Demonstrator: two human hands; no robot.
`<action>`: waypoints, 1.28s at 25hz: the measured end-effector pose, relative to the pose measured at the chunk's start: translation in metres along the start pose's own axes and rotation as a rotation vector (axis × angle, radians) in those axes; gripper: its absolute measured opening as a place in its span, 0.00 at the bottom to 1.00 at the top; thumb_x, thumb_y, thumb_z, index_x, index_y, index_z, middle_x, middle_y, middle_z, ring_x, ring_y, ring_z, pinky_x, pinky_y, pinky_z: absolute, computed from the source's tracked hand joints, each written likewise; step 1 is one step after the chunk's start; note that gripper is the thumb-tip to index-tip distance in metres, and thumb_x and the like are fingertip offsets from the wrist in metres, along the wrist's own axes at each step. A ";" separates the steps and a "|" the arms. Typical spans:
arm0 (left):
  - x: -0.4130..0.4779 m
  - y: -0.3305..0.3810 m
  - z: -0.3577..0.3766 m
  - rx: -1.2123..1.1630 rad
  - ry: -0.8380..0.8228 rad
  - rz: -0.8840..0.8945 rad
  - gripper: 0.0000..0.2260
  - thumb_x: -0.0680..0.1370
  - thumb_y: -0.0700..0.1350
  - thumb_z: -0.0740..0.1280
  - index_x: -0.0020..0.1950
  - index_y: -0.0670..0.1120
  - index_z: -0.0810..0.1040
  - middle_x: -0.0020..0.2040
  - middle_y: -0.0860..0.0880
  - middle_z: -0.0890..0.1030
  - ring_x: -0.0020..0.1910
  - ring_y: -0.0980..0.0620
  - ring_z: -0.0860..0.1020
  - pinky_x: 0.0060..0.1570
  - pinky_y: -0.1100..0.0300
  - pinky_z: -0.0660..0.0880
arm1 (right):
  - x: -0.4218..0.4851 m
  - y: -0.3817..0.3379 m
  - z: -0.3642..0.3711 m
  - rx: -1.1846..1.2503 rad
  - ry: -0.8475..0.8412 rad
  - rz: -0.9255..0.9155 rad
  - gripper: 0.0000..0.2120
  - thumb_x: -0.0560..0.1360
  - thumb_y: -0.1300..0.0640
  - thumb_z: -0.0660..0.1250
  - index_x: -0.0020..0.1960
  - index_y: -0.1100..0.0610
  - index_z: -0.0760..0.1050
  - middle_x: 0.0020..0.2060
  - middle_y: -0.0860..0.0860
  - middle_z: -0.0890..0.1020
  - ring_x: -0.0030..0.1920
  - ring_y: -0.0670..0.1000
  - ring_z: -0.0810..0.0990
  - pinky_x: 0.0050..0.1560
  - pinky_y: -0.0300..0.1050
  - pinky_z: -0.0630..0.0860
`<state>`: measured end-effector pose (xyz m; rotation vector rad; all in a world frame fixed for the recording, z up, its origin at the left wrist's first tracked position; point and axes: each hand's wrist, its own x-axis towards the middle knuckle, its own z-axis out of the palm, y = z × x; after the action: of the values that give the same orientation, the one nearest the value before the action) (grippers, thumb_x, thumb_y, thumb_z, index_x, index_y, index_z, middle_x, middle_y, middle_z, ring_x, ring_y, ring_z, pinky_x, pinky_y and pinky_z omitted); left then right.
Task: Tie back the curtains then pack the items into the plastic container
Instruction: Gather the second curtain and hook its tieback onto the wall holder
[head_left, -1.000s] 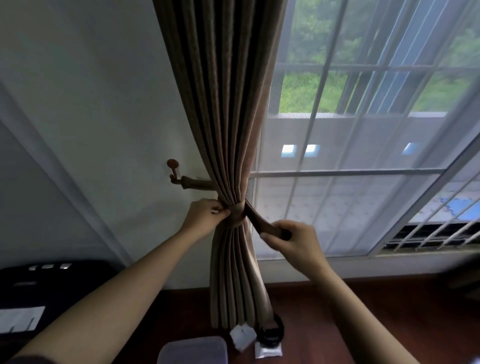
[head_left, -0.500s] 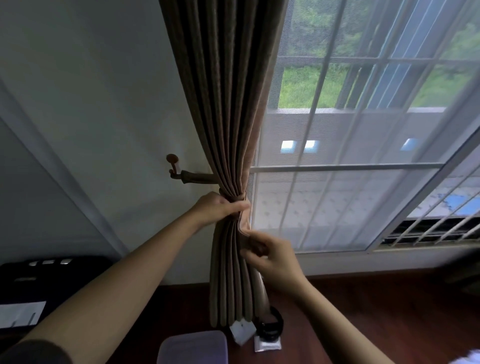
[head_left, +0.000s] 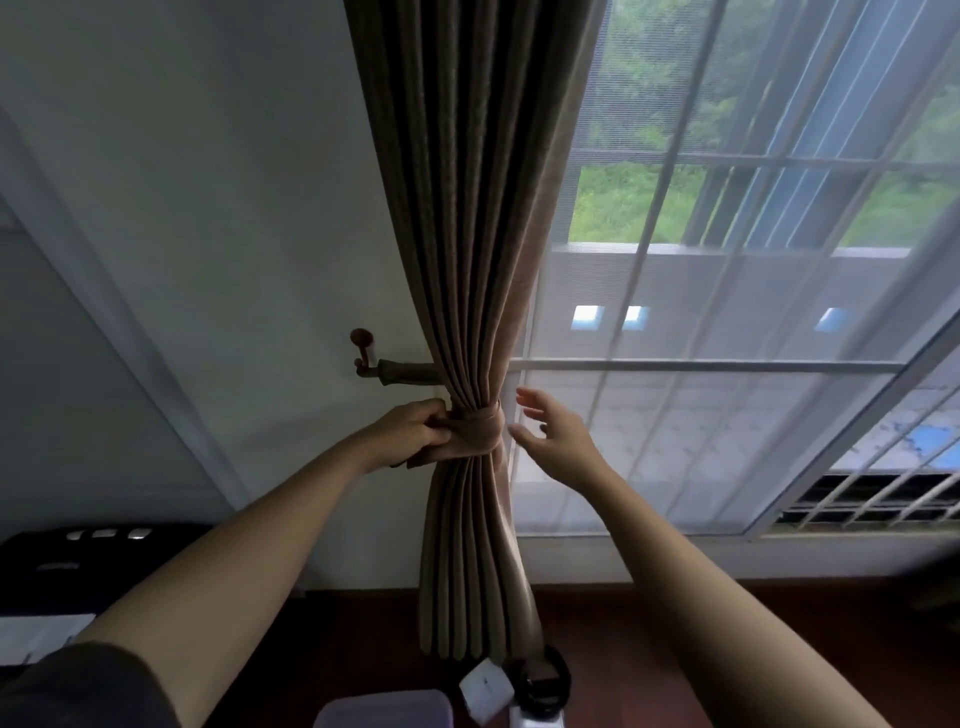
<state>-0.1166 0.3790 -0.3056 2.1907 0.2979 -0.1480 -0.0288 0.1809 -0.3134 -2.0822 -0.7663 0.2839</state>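
Note:
A brown curtain (head_left: 467, 234) hangs beside the window, gathered at its waist by a matching tieback band (head_left: 480, 428). The band runs left to a wall hook (head_left: 362, 349). My left hand (head_left: 410, 431) grips the band's end and the curtain folds on the left of the gather. To the right of the band, my right hand (head_left: 550, 436) is held open with spread fingers, holding nothing. At the bottom edge sit a plastic container (head_left: 384, 709), a small white box (head_left: 485, 693) and a black round item (head_left: 543, 683).
A dark wooden surface (head_left: 623, 649) runs under the window. The sheer-screened window (head_left: 727, 312) with bars fills the right side. A black device (head_left: 78, 566) with paper on it sits at lower left by the wall.
My right hand has let go of the band's loose end and opened beside the curtain. The band now wraps the curtain, with my left hand holding it at the left.

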 end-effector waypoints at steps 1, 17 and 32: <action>0.001 -0.002 -0.003 0.074 0.006 0.037 0.03 0.78 0.42 0.63 0.45 0.46 0.73 0.45 0.47 0.78 0.46 0.49 0.76 0.45 0.57 0.69 | 0.007 0.000 0.006 -0.026 -0.078 -0.021 0.29 0.74 0.57 0.69 0.72 0.57 0.63 0.68 0.54 0.71 0.67 0.53 0.71 0.64 0.46 0.69; 0.020 -0.058 -0.042 -0.464 0.710 0.047 0.10 0.73 0.39 0.71 0.53 0.45 0.79 0.50 0.45 0.82 0.50 0.49 0.80 0.55 0.57 0.76 | 0.046 -0.013 0.110 -0.017 0.360 -0.064 0.46 0.71 0.46 0.70 0.76 0.60 0.45 0.74 0.57 0.59 0.73 0.56 0.61 0.72 0.53 0.60; 0.055 -0.056 -0.056 -0.156 0.996 -0.069 0.09 0.75 0.38 0.67 0.54 0.39 0.82 0.45 0.43 0.82 0.47 0.47 0.79 0.48 0.61 0.71 | 0.058 -0.024 0.140 -0.124 0.487 0.041 0.47 0.72 0.42 0.67 0.75 0.62 0.43 0.76 0.58 0.53 0.76 0.55 0.51 0.74 0.47 0.44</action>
<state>-0.0787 0.4646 -0.3278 1.9382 0.8915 0.9219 -0.0571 0.3193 -0.3724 -2.1607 -0.4538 -0.2516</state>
